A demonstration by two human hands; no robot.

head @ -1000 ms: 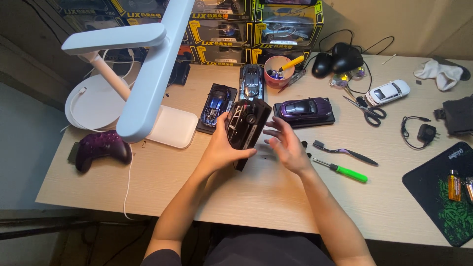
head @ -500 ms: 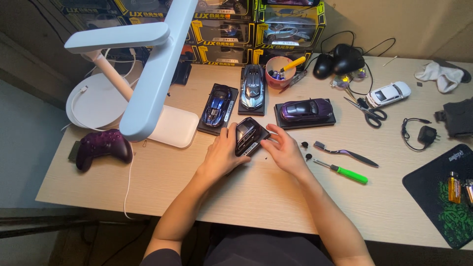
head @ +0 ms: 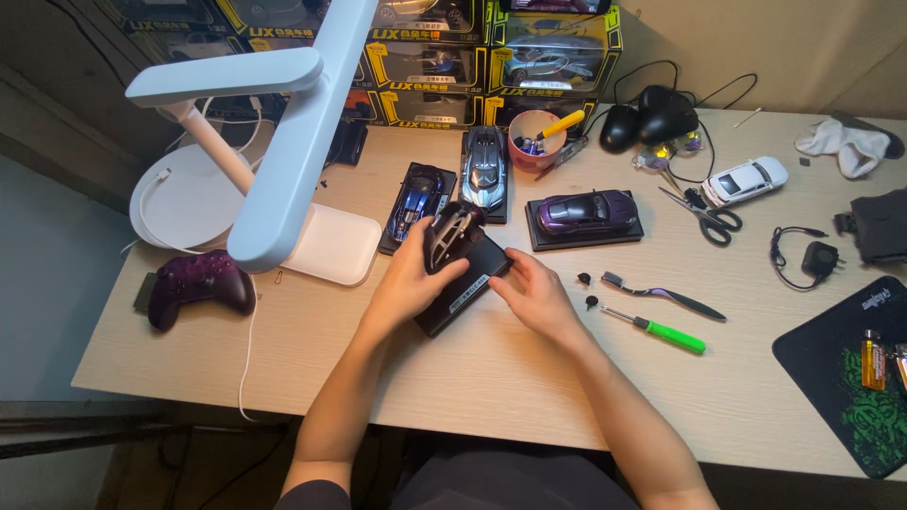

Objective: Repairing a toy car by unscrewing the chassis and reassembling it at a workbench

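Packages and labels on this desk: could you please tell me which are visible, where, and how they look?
Stacked boxes: rear edge, yellow-and-black, windowed, holding model cars.
Label: small pale strip on the black base between the left hand and right hand.

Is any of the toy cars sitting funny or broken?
Yes. The dark toy car under the left hand is tipped up off its black base, which lies askew on the desk while the right hand steadies it. The blue car, silver car and purple car sit flat on their bases.
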